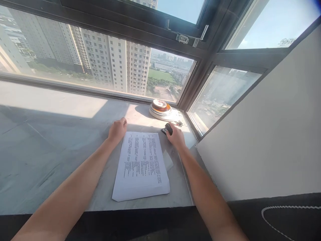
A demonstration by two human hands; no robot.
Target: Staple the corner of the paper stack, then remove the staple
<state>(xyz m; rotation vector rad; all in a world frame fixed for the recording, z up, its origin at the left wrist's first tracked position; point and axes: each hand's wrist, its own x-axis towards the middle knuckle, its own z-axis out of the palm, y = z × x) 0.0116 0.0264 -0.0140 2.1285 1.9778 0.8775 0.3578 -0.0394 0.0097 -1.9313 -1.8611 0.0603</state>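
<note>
A stack of printed paper sheets (142,160) lies on the grey marble windowsill, its text running sideways. Just beyond the top left corner of the stack, my left hand (117,130) is closed with the fingertips pinched together; whatever they may hold is too small to make out. My right hand (177,136) grips a small black stapler (167,129) to the right of the stack's top right corner, apart from the paper. The fingers partly cover the stapler.
Behind the hands, coiled rolls of tape or cord (160,109) are piled by the window corner, with a small dark tangle (178,124) nearby. A clear sheet (167,160) sticks out at the papers' right. The white wall (265,127) bounds the right side. A twisted white cord (288,207) hangs lower right.
</note>
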